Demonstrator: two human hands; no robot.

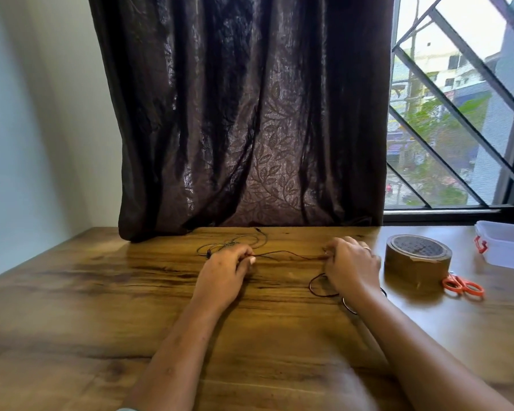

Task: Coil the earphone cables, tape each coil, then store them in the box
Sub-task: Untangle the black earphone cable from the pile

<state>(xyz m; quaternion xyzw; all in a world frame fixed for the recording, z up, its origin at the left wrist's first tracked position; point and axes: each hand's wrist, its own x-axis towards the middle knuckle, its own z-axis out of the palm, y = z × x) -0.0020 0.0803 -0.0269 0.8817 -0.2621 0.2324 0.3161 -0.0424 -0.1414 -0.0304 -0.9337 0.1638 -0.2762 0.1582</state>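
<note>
A thin dark earphone cable [288, 256] runs taut across the wooden table [101, 307] between both hands. My left hand [224, 269] pinches it at the left end, my right hand [352, 266] pinches it at the right end. Loose loops of cable [235, 243] lie behind my left hand near the curtain. Another dark loop [318, 287] lies under and left of my right wrist. A brown tape roll [417, 261] stands right of my right hand. The clear plastic box [505, 246] with a red latch sits at the far right edge.
Orange-handled scissors [465, 287] lie just right of the tape roll. A dark curtain [244, 114] hangs down to the table's back edge. A barred window [457, 114] is at the right, a pale wall at the left.
</note>
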